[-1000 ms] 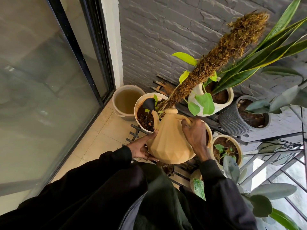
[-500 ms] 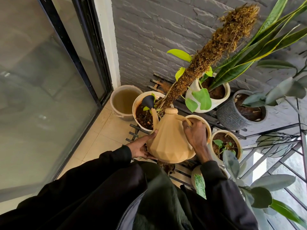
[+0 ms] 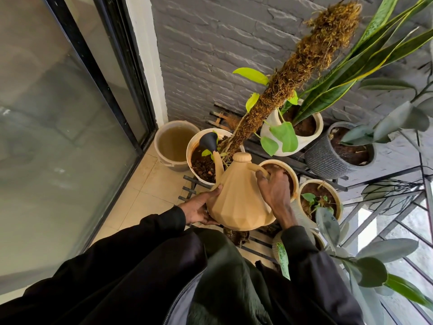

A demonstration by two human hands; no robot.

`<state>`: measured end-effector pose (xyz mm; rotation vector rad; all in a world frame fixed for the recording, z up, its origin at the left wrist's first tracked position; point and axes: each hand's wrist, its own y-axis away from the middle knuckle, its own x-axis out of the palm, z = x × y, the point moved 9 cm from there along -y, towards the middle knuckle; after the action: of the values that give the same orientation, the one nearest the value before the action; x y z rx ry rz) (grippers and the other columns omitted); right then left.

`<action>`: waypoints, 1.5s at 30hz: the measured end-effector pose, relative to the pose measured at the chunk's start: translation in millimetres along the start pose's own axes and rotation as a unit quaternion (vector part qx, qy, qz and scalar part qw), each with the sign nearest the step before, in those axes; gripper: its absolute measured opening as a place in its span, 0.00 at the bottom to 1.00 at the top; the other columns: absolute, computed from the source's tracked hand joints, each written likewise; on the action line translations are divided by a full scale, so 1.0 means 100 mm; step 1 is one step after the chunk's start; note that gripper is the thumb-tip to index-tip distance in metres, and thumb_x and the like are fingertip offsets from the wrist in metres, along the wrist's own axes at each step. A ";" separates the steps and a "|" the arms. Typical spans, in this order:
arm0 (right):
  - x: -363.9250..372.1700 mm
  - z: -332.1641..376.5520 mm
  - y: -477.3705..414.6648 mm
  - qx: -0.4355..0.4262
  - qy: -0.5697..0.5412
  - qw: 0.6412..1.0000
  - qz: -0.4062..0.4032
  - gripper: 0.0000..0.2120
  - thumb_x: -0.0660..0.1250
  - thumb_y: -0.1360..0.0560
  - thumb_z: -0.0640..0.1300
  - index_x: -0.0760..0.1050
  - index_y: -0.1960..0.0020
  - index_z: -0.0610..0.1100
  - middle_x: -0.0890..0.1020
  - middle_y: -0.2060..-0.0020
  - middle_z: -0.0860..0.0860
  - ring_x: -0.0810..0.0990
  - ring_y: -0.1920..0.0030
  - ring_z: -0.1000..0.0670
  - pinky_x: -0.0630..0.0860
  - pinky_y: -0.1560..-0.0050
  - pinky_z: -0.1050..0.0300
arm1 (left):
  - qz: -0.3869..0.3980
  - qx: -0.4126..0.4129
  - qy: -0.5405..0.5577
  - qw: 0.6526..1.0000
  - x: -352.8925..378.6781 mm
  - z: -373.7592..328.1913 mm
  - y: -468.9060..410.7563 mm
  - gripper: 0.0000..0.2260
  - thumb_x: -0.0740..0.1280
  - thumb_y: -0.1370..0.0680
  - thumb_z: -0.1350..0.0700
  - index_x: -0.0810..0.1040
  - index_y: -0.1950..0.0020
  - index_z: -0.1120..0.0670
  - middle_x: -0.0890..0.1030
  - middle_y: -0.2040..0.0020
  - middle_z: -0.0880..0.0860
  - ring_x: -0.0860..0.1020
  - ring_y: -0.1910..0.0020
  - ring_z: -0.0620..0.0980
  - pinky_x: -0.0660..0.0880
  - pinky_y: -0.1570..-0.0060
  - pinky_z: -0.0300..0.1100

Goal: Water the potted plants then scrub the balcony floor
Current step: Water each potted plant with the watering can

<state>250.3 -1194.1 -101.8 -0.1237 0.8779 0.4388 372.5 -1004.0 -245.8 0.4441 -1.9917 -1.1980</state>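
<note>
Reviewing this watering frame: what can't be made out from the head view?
- Water flow: none can be made out at the black rose, too small.
- Watering can fill level: hidden by its opaque body.
- Left hand fingers: hidden under the can.
- Pot below the can: mostly covered by it.
- Snake plant tips: cut off by the top edge.

A pale beige tiled balcony floor [image 3: 145, 184] carries a round bucket of murky water [image 3: 174, 143], beyond the left hand [image 3: 199, 208]. A black slatted metal plant stand [image 3: 302, 164] beyond the right hand [image 3: 274, 188] holds cream and grey pots.
</note>
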 end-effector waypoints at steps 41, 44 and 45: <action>-0.28 -0.21 0.36 0.011 -0.094 0.992 -0.080 0.26 0.60 0.26 0.67 0.67 0.71 0.47 0.69 0.76 0.54 0.62 0.75 0.53 0.61 0.72 0.58 | -0.014 0.082 -0.052 0.995 0.19 -0.18 0.13 0.54 0.88 0.47 0.44 0.65 0.26 0.45 0.72 0.30 0.57 0.70 0.30 0.66 0.69 0.33 0.73; -0.36 -0.28 0.39 0.005 -0.093 0.993 -0.079 0.27 0.59 0.27 0.68 0.69 0.71 0.46 0.71 0.75 0.52 0.64 0.74 0.52 0.63 0.71 0.57 | -0.023 0.084 -0.040 0.995 0.30 -0.08 0.19 0.41 0.82 0.36 0.47 0.65 0.28 0.44 0.72 0.32 0.56 0.70 0.30 0.64 0.70 0.33 0.71; -0.40 -0.31 0.40 0.002 -0.093 0.992 -0.080 0.27 0.59 0.27 0.68 0.69 0.71 0.46 0.71 0.75 0.52 0.64 0.74 0.52 0.62 0.72 0.57 | -0.028 0.081 -0.038 0.996 0.34 -0.03 0.20 0.38 0.81 0.34 0.47 0.66 0.30 0.44 0.73 0.34 0.56 0.71 0.32 0.64 0.71 0.35 0.69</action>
<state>188.6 -1179.2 -88.2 -0.1456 0.6808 0.2930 354.0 -1017.2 -213.0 0.5457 -2.1649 -1.1062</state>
